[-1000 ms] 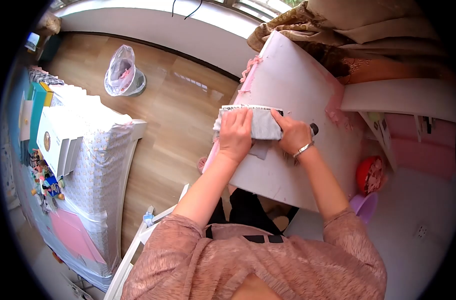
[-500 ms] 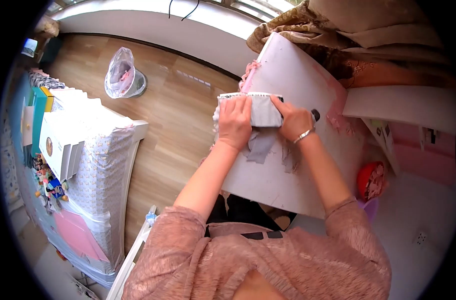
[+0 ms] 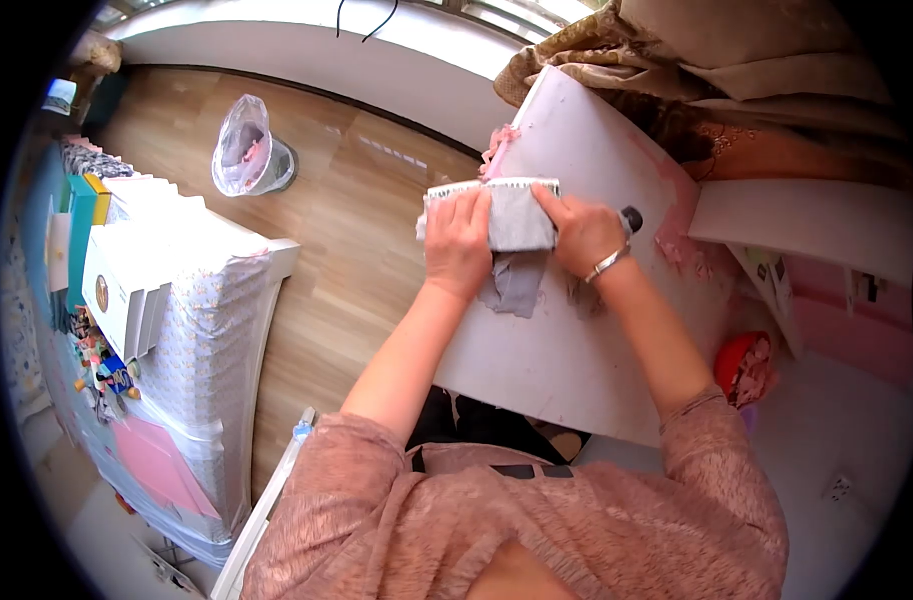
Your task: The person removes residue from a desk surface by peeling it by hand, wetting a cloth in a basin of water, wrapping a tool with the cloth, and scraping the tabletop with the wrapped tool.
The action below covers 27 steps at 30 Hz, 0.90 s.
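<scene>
A grey rectangular block (image 3: 522, 222), seemingly wrapped in cloth, has a white strip with dark marks along its far edge. My left hand (image 3: 459, 240) lies over its left part, fingers pressed together on top. At the block's right end, my right hand (image 3: 585, 235) is closed, with the index finger reaching onto the block. A round black end (image 3: 632, 218) pokes out beyond that hand; whether it belongs to the block is hidden. Beneath both hands is a white board-like surface (image 3: 547, 360). A loose grey flap (image 3: 515, 285) hangs on the near side of the block.
Pink shreds (image 3: 499, 145) cling to the board's left edge, and pink patches (image 3: 677, 245) mark its right side. A red bowl (image 3: 737, 360) with pink scraps stands at the right. On the floor sits a bag-lined bin (image 3: 242, 160). A covered bed (image 3: 202, 330) is at left.
Both hands and the grey block have shifted slightly to the left and away from me. The block remains held between them.
</scene>
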Tool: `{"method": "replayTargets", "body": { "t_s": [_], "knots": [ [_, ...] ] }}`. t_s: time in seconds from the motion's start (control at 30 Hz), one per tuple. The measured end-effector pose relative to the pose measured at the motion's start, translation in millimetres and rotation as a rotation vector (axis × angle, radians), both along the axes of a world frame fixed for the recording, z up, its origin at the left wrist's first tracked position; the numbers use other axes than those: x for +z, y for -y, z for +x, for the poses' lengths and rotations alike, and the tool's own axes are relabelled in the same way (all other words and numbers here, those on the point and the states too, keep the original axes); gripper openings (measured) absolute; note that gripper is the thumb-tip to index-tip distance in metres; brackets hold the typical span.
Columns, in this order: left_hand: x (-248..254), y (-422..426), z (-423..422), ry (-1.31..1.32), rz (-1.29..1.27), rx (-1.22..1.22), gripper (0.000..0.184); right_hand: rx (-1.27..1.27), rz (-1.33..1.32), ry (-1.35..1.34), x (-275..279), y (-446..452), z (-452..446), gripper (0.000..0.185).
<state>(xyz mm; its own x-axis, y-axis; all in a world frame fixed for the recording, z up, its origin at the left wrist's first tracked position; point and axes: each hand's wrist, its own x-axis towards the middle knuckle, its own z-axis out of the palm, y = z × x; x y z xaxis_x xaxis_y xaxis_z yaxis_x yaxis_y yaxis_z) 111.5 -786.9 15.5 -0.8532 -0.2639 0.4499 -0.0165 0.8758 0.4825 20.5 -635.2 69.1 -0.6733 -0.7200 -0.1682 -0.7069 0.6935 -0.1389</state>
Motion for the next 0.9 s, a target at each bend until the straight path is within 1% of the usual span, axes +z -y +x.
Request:
{"method": "replayTargets", "body": {
  "t_s": [0.07, 0.17, 0.2, 0.23, 0.33, 0.37, 0.43, 0.47, 0.5, 0.57, 0.6, 0.63, 0.7, 0.77, 0.8, 0.83, 0.9],
  "knots": [
    [4.8, -7.6, 13.6, 0.036, -0.007, -0.028, 0.029, 0.003, -0.039, 0.043, -6.1, -11.3, 11.1, 0.056],
    [4.5, -10.2, 12.7, 0.000, -0.028, -0.059, 0.027, -0.046, -0.010, 0.051, -1.9, -16.3, 16.5, 0.057],
    [4.9, -7.3, 4.5, -0.001, -0.021, -0.055, 0.027, -0.066, 0.018, -0.009, -6.5, -12.4, 10.5, 0.057],
    [4.3, -3.1, -6.4, -0.004, -0.013, -0.051, 0.027, -0.070, 0.024, -0.005, -7.3, -7.8, 2.5, 0.057],
    [2.4, -4.7, -10.7, -0.008, 0.018, -0.030, 0.028, -0.035, -0.045, -0.006, -9.0, -5.3, -11.6, 0.057],
    [3.3, -4.2, -11.3, 0.002, 0.048, -0.037, 0.029, -0.038, -0.047, -0.008, -11.7, -9.9, -7.1, 0.057],
    [0.7, -7.9, -2.2, 0.026, 0.002, -0.060, 0.028, -0.065, -0.059, 0.026, -7.0, -17.1, 9.6, 0.057],
    [-1.4, -8.8, 0.8, 0.007, -0.001, -0.069, 0.029, -0.092, 0.041, 0.071, -0.3, -16.1, 14.2, 0.058],
    [-2.8, -10.1, 4.2, -0.005, -0.001, -0.084, 0.029, -0.095, 0.039, 0.077, 1.8, -11.8, 13.1, 0.058],
    [0.6, -3.7, -8.8, -0.012, -0.011, -0.038, 0.031, -0.102, 0.091, 0.017, -1.2, -3.5, -0.1, 0.058],
    [0.6, 2.1, -19.3, -0.012, -0.001, -0.023, 0.030, -0.090, -0.036, -0.007, -10.3, 0.0, -11.0, 0.057],
    [-0.6, 6.6, -26.9, -0.013, 0.009, -0.006, 0.030, -0.082, 0.008, -0.009, -5.5, 7.5, -18.7, 0.055],
    [-0.8, 6.5, -25.4, -0.026, -0.011, -0.008, 0.030, -0.059, -0.044, -0.018, -9.4, 5.7, -18.8, 0.055],
    [3.6, 0.9, -10.8, 0.023, -0.014, -0.036, 0.030, -0.087, 0.022, 0.037, -2.9, -3.1, 0.3, 0.054],
    [3.6, -3.7, -3.4, 0.007, -0.024, -0.047, 0.031, -0.082, -0.057, 0.048, -5.7, -8.0, 6.8, 0.055],
    [2.4, -7.4, 0.7, 0.007, -0.007, -0.061, 0.032, -0.081, -0.059, 0.047, -10.0, -9.4, 5.1, 0.055],
    [1.3, -5.7, -7.8, -0.010, -0.006, -0.045, 0.029, -0.107, 0.000, 0.031, -10.3, -12.1, 4.0, 0.056]
  ]
}}
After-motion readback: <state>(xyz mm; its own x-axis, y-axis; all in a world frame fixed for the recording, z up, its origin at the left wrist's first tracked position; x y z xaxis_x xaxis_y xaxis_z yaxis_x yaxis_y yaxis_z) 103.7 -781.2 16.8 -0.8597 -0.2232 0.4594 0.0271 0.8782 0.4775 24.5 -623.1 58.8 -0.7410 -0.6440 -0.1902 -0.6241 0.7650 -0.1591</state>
